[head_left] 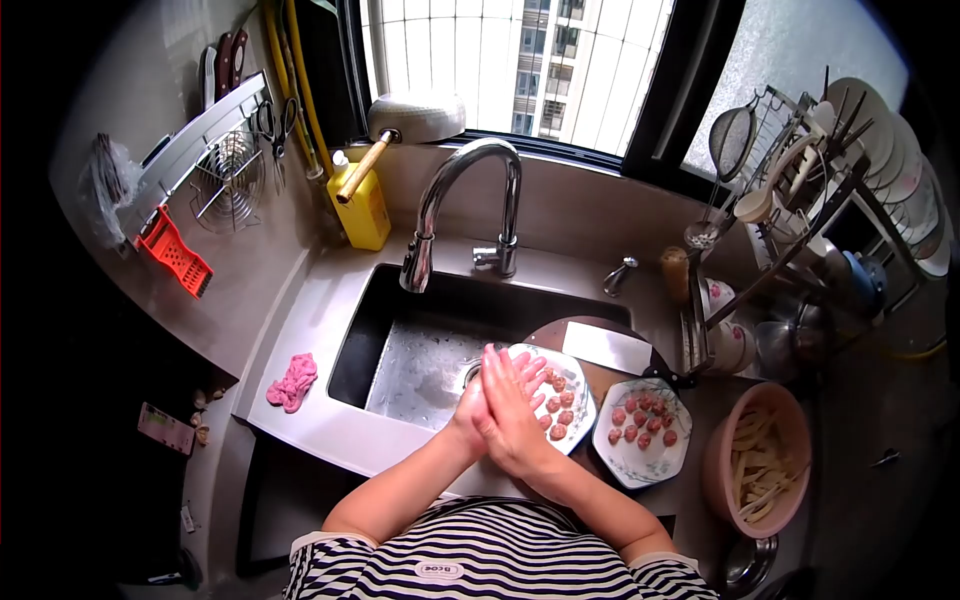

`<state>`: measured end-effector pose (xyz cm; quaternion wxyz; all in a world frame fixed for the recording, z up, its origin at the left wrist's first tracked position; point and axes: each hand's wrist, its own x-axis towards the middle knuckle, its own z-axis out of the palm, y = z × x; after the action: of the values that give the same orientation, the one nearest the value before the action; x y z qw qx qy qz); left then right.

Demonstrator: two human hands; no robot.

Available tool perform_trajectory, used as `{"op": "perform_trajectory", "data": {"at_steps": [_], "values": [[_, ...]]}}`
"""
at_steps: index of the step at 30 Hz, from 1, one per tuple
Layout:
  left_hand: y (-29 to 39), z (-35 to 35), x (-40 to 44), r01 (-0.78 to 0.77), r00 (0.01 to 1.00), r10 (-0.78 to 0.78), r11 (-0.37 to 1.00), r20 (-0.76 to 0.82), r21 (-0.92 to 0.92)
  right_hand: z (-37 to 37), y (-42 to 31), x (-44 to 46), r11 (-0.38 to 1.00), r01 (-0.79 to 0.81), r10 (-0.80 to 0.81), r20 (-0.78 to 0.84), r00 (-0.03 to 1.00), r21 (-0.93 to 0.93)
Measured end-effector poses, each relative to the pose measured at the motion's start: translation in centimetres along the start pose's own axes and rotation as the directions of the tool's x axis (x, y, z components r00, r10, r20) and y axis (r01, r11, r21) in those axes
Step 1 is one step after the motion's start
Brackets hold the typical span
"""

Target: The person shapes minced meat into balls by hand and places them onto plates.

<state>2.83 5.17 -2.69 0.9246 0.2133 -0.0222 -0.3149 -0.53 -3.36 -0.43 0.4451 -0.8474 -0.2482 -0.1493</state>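
My left hand and my right hand are pressed palm to palm over the sink's front edge, fingers stretched out. Whatever lies between the palms is hidden. Just right of them, partly covered by my fingers, is a white patterned plate with several small raw meatballs. A second white plate beside it carries several more meatballs. Behind the plates, a cleaver with a dark handle lies on a round board.
The dark sink has a chrome faucet arching over it. A pink cloth lies left, near a yellow bottle. To the right stand a pink bowl of pale strips and a crowded dish rack.
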Motion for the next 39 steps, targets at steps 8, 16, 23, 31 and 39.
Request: {"op": "perform_trajectory", "data": {"at_steps": [8,16,23,31,39], "values": [[1.3,1.6,-0.9,0.093,0.993,-0.090,0.995,0.076,-0.035,-1.6,3.5,-0.9,0.967,-0.101,0.107,0.010,0.994,-0.233],[-2.5,-0.6,-0.2,0.136,0.983,-0.135,0.991,0.127,0.004,-2.1,3.0,1.2,0.971,-0.168,0.150,-0.115,0.982,-0.171],[0.4,0.7,-0.2,0.040,0.997,-0.040,0.999,0.060,0.004,-0.7,-1.1,-1.9,0.995,0.051,-0.043,0.093,0.995,-0.080],[-0.9,1.4,-0.7,0.105,0.990,-0.110,0.993,0.085,0.059,-3.4,3.4,0.2,0.946,-0.194,0.184,-0.063,0.981,-0.260],[-3.1,-1.8,0.9,0.088,0.983,-0.045,0.966,0.175,-0.245,-1.6,1.3,0.6,0.969,-0.078,0.078,-0.009,0.997,-0.235]]}}
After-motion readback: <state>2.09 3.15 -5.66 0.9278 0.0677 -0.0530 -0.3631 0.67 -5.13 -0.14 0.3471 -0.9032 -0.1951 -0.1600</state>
